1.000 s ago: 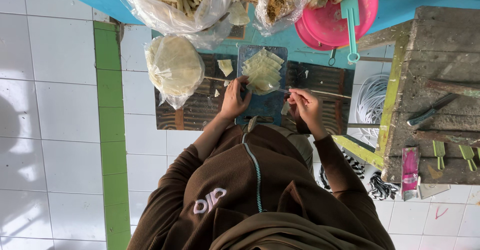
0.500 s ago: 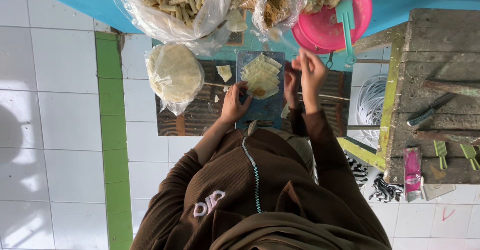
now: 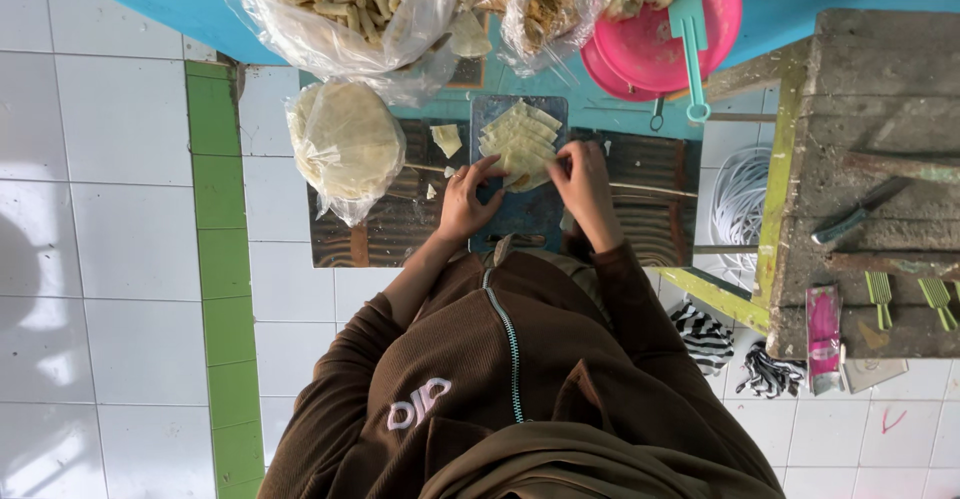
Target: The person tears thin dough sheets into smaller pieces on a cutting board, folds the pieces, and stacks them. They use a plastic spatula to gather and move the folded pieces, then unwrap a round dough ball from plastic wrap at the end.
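Mid-frame, a stack of wrappers [image 3: 520,139] lies on a board [image 3: 520,214], the left hand [image 3: 468,199] and right hand [image 3: 582,187] at either side. A bagged stack [image 3: 345,144] sits left; a bowl [image 3: 670,19] upper right.

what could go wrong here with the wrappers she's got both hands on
The fanned pile of pale wrapper sheets overhangs the far edge of the small dark cutting board; a nudge from the left hand or right hand might push some off. Loose scraps lie on the slatted wooden stand and could slip through the gaps. The bagged stack of round wrappers sits at the stand's edge and may slide off.
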The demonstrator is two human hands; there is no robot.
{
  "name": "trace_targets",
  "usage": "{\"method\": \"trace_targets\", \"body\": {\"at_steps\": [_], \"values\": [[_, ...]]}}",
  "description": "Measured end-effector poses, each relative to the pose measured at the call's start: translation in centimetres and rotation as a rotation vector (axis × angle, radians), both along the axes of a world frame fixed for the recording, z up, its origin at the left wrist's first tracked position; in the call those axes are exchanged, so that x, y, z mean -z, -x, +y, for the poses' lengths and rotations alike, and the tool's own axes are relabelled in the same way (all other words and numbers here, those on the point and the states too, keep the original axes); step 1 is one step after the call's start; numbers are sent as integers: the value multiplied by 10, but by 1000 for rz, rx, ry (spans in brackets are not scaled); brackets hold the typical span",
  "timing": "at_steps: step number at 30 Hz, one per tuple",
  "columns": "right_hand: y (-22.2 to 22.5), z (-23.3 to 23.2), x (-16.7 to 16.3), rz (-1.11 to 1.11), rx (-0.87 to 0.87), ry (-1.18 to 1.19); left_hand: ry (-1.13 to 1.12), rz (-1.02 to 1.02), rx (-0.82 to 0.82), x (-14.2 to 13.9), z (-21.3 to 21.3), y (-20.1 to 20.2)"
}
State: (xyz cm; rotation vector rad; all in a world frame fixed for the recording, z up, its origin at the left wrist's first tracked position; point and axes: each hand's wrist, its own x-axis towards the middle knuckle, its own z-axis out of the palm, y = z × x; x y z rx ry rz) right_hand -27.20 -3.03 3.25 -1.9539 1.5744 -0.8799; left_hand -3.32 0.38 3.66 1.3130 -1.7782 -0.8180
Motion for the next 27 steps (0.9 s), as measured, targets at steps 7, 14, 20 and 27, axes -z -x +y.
{"method": "trace_targets", "body": {"at_steps": [7,14,20,27], "values": [[-7,9,19,91,-16,142,72,-119,-3,1,-5,2],[-10,5,36,-147,81,-52,-6,4,37,19,-15,0],[-9,2,37,-304,85,-111,-33,-13,45,29,-21,4],[-26,3,26,-436,55,-63,-32,-46,27,32,-20,8]]}}
